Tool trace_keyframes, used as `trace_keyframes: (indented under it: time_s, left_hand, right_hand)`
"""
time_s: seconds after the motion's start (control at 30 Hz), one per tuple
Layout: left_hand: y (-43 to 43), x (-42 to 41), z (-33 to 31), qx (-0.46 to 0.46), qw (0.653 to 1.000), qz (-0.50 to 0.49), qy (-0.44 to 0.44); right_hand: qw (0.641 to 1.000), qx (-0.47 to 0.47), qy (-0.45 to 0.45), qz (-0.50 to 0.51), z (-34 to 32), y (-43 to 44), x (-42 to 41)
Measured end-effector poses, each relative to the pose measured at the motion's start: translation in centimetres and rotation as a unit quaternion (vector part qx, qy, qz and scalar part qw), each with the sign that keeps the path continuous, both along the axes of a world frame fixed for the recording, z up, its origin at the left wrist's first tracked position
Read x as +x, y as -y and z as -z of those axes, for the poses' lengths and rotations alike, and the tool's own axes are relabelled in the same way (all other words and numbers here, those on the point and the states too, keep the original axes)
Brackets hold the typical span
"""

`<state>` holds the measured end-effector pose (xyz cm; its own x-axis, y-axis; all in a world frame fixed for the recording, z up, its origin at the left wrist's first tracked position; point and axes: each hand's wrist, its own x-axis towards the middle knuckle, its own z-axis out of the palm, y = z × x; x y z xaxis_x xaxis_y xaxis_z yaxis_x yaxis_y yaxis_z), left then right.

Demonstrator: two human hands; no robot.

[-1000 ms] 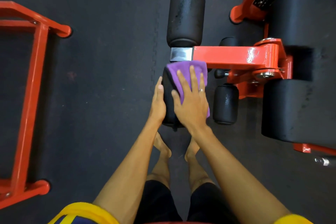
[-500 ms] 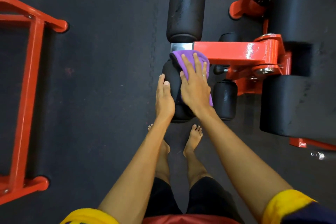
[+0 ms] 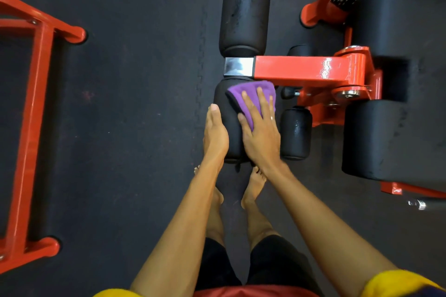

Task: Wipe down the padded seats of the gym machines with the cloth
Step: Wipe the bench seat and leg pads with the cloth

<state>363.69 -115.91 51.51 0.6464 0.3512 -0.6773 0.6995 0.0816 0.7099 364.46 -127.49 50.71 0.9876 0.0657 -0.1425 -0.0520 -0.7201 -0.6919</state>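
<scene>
A black near roller pad lies lengthwise straight ahead of the person, and everything else is placed from it. The purple cloth is draped over the far right part of this pad's top. The right hand lies flat on the cloth, pressing it onto the pad. Its fingers are straight and slightly spread over the cloth, the thumb is set out to the left against the bare pad, and one finger wears a ring. The left hand rests against the pad's left side with its fingers straight and pressed together, holding nothing. Just beyond the pad's far end sits a shiny metal sleeve, and beyond that a far roller pad lies in line with it. A red arm runs to the right from the sleeve. A small roller lies just to the right of the pad, parallel to it and apart from it. Farther right is a large black seat pad. Well to the left of the pad, a red frame stands on the dark floor. The person's bare feet stand under the pad's near end.
</scene>
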Motion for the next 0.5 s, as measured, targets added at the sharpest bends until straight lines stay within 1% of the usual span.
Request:
trace_keyframes:
  time_s: [0.07,0.13,0.2,0.3,0.37,0.43,0.5]
  left_hand:
    - [-0.9,0.1,0.8,0.003,1.000,0.000,0.008]
    - [-1.9,0.4,1.9,-0.015,1.000,-0.013,0.009]
    - [-2.8,0.9,3.0,-0.053,0.998,-0.016,-0.015]
    - [-3.7,1.5,4.0,-0.107,0.991,-0.001,-0.076]
    - [-3.7,1.6,4.0,-0.134,0.986,0.002,-0.103]
    - [-3.1,1.7,3.6,-0.109,0.989,-0.018,-0.101]
    - [-1.5,1.6,2.4,-0.063,0.995,-0.034,-0.076]
  right_hand:
    - [1.000,-0.027,-0.003,-0.003,-0.4,-0.4,2.2]
    - [0.999,-0.037,0.003,0.001,-0.8,-0.9,2.2]
    - [0.999,-0.044,0.029,-0.011,-0.9,-0.8,-0.4]
    - [0.998,-0.029,0.038,-0.044,-0.8,0.9,-5.8]
    - [0.997,-0.027,0.050,-0.059,-0.2,2.0,-7.4]
    - [0.996,-0.042,0.053,-0.065,0.6,2.0,-5.9]
    - [0.997,-0.044,0.033,-0.045,1.1,1.1,-2.8]
